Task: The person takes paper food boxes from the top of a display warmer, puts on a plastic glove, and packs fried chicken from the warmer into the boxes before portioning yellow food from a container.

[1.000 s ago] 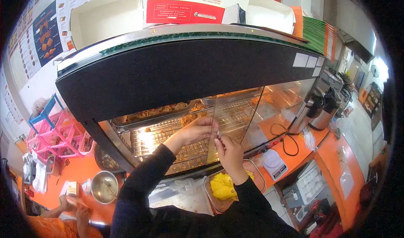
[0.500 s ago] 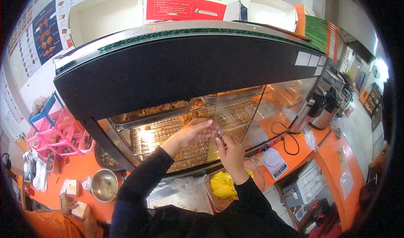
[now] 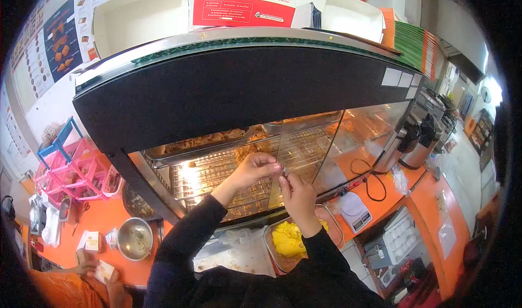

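Observation:
Both my hands meet in front of the open part of a lit display warmer [image 3: 217, 90]. My left hand [image 3: 254, 171] has thumb and fingers pinched together at something small that I cannot make out. Just right of it, my right hand [image 3: 298, 196] is closed, its fingertips at the same small thing near the edge of the glass door [image 3: 307, 155]. Behind my hands is a wire rack [image 3: 201, 183] with crumbs and a fried piece [image 3: 244, 153]. Below my right hand, a tray [image 3: 336, 229] holds yellow food [image 3: 288, 239].
A metal bowl [image 3: 135, 240] stands on the orange counter at left, near pink baskets [image 3: 76, 177]. A co-worker's hands [image 3: 87, 267] are at a small box [image 3: 104, 271]. A white scale [image 3: 355, 212] lies right of the tray. Open boxes [image 3: 138, 19] sit on the warmer.
My left hand's fingers have curled in from a more spread pose, towards my right fingertips. My right hand has hardly moved. The co-worker's hand at lower left has shifted slightly.

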